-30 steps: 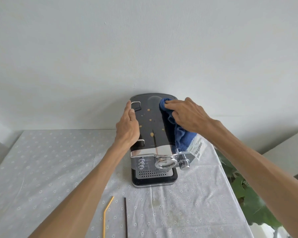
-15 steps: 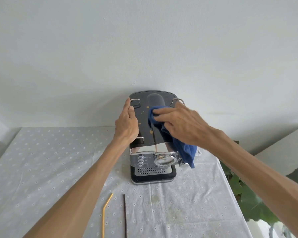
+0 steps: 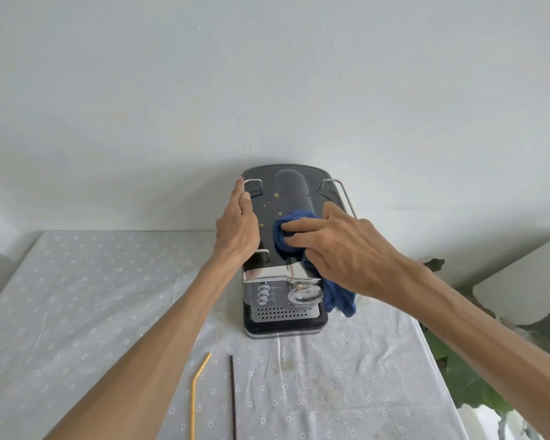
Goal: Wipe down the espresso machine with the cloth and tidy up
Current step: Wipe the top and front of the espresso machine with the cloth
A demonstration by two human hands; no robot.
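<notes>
A black and chrome espresso machine (image 3: 291,192) stands on the table against the wall, its glossy top spotted with tan drips. My left hand (image 3: 239,228) rests flat against the machine's left top edge, fingers straight beside the wire rail. My right hand (image 3: 340,249) presses a blue cloth (image 3: 288,236) onto the front half of the top, fingers curled over the bunched fabric. The cloth's loose end hangs down past the right side of the chrome front.
A yellow bent straw (image 3: 197,389) and a dark thin stick (image 3: 232,395) lie on the white dotted tablecloth (image 3: 92,296) in front of the machine. Green plant leaves (image 3: 464,376) and a white board (image 3: 527,274) sit off the table's right edge.
My right hand has dragged the blue cloth from the back right corner of the top toward the front middle. The right wire rail has come into view. My left hand stays put.
</notes>
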